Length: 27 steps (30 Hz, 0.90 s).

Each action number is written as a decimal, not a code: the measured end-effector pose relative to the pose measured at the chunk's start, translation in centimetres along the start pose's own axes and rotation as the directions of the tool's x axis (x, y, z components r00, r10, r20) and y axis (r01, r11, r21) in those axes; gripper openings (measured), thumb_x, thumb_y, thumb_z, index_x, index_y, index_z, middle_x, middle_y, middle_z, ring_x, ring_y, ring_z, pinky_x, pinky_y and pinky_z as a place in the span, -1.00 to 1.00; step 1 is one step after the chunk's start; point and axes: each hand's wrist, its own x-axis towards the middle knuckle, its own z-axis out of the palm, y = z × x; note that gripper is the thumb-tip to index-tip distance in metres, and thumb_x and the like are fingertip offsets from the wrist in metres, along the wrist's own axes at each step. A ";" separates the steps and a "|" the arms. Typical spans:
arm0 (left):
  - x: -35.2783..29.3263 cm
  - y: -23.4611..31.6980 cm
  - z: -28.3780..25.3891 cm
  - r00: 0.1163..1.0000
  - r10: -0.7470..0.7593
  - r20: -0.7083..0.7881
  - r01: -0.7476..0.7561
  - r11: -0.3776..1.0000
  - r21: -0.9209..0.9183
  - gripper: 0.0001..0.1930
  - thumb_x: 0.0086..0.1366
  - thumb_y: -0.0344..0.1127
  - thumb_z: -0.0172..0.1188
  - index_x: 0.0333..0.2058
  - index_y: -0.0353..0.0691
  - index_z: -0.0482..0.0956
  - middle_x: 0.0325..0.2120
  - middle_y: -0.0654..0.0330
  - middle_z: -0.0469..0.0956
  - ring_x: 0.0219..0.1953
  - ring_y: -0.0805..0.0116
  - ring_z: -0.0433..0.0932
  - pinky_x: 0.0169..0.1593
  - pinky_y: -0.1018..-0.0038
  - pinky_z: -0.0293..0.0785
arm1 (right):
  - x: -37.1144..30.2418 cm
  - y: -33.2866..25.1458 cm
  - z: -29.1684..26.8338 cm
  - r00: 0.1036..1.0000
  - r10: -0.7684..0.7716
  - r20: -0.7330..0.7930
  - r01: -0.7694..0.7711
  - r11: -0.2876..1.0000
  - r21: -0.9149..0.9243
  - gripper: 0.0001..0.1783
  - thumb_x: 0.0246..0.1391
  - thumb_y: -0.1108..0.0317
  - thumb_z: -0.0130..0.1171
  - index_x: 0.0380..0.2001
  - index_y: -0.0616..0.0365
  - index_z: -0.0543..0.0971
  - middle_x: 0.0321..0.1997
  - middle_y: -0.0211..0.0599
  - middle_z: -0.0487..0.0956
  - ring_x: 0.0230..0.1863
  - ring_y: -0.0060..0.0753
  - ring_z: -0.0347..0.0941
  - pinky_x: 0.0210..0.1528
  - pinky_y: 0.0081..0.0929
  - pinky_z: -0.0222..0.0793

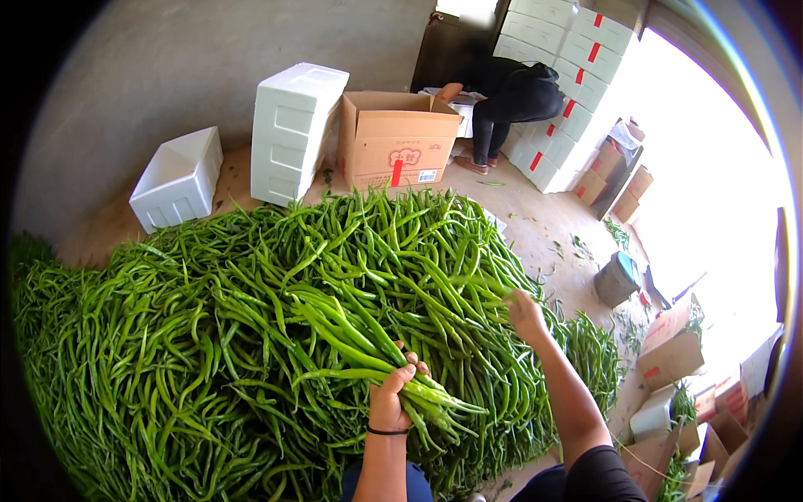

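A big heap of long green chili peppers (167, 335) spreads before me. My left hand (393, 400), with a dark band at its wrist, is closed around a bunch of green chili peppers (347, 330) above the near part of the heap. Their ends stick out on both sides of the fist. Over the right side of the heap is my right hand (525, 316), blurred by motion with its fingers drawn together. A smeared green chili pepper (485, 287) extends leftward from those fingers; its held end is hard to make out.
Behind the heap stand a white foam box (176, 180), an upright foam stack (284, 134) and a cardboard carton (401, 146). A person (510, 92) bends near stacked white boxes (569, 84). At right are a grey bucket (617, 280) and opened cartons (673, 356).
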 end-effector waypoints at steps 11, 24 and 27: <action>0.3 0.1 -0.3 1.000 -0.028 0.004 0.028 0.996 -0.080 -0.59 0.04 -0.51 0.06 -0.07 -0.16 0.32 -0.33 0.24 0.40 -0.28 0.31 0.43 -0.16 0.27 0.43 | 1.6 -1.4 1.6 0.959 0.177 -0.222 -0.279 0.737 -0.616 -0.69 0.05 0.23 0.11 -0.13 0.04 0.44 -0.06 -0.08 0.40 0.05 -0.05 0.27 0.05 -0.12 0.23; 0.3 -0.1 -0.2 0.999 -0.051 -0.015 0.049 0.993 -0.103 -0.58 0.03 -0.54 0.05 -0.07 -0.16 0.33 -0.33 0.22 0.40 -0.28 0.28 0.43 -0.15 0.28 0.42 | 10.6 -1.3 9.5 0.890 0.395 0.228 -0.287 0.874 -0.391 -0.38 -0.09 0.15 0.16 -0.02 0.36 0.32 0.00 0.11 0.46 0.07 0.02 0.39 0.10 -0.28 0.32; 0.6 -0.4 0.2 0.997 -0.074 -0.011 0.072 0.989 -0.126 -0.58 0.02 -0.54 0.05 -0.07 -0.16 0.33 -0.32 0.22 0.39 -0.28 0.28 0.43 -0.14 0.30 0.42 | 10.1 -2.0 11.6 0.912 0.336 0.235 -0.188 0.851 -0.490 -0.41 -0.09 0.14 0.17 -0.03 0.28 0.35 0.00 0.08 0.47 0.07 0.02 0.38 0.09 -0.28 0.32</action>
